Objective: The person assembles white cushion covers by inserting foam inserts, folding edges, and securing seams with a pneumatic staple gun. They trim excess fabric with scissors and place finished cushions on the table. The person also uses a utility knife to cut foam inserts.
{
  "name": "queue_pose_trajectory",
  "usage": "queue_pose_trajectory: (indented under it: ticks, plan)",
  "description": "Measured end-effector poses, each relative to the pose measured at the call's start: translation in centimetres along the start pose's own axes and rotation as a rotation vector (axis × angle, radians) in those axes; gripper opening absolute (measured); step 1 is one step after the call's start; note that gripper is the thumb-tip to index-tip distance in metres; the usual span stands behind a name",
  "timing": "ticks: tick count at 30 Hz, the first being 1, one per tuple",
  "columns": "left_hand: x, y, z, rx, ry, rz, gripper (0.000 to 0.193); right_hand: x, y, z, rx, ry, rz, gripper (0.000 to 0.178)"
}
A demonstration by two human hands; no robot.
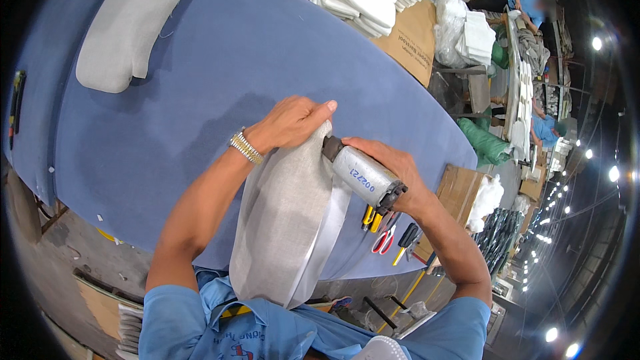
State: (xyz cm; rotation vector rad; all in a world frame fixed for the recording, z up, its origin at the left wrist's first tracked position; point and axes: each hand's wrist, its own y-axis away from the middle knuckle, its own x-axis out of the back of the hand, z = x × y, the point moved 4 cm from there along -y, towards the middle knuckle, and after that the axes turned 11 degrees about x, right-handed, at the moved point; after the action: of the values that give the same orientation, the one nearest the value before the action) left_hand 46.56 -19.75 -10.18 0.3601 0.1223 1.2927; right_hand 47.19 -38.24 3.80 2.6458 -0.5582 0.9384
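Here we are at the big blue desk (193, 140), and the grey panel (283, 210) is right up at the near side, tilted between the desk and the worker's blue shirt (273, 327), its near end against the front of that shirt. The left hand (292, 123) is at the far end, fingers folded down over the cloth edge as far as I can see, their tips hidden, the thumb stretched out to the right. And the right hand (393, 163)? Fingers wrapped round a silver tool, a staple gun (367, 177) by the look of it, dark nose touching or very nearly touching the panel's far edge; I can't tell which from here.

How does that panel handle? I'd call it light for its length, soft on the face, with something stiffer inside holding that long curve. The woven cloth looks grippy rather than slippery, though the white layer (327, 233) along the right side looks smoother and could slide. Nothing brittle here; pulled threads and creases are the worry. Best hold, to my eye: the far edge, fingers over the rim, well clear of that nose, with the body steadying the near end. The staple gun looks the heavier customer, hard and front-loaded, so a full wrap round the barrel makes sense. Over to the right lie red-handled scissors (384, 241) and a screwdriver (405, 243).
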Motion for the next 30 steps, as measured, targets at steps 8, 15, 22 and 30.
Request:
queue_pose_trajectory:
  ticks: [8, 15, 22, 30]
  plan:
    - [-0.3, -1.8, -1.3, 0.066, -0.022, 0.021, 0.059, 0.2, -1.3, -1.2, -0.097, 0.135, -0.048, 0.081]
    - [-0.3, -1.2, -0.5, 0.053, 0.048, 0.056, 0.060, 0.0, -1.6, -1.6, -0.058, 0.116, -0.008, 0.080]
    - [-0.1, -1.3, -0.7, 0.056, 0.022, 0.072, 0.058, -0.1, -1.4, -1.9, -0.075, 0.190, 0.018, 0.077]
    - [0.5, 1.5, 0.0, 0.138, 0.122, 0.184, 0.068, -1.9, 2.8, -4.5, 0.027, 0.182, 0.319, 0.068]
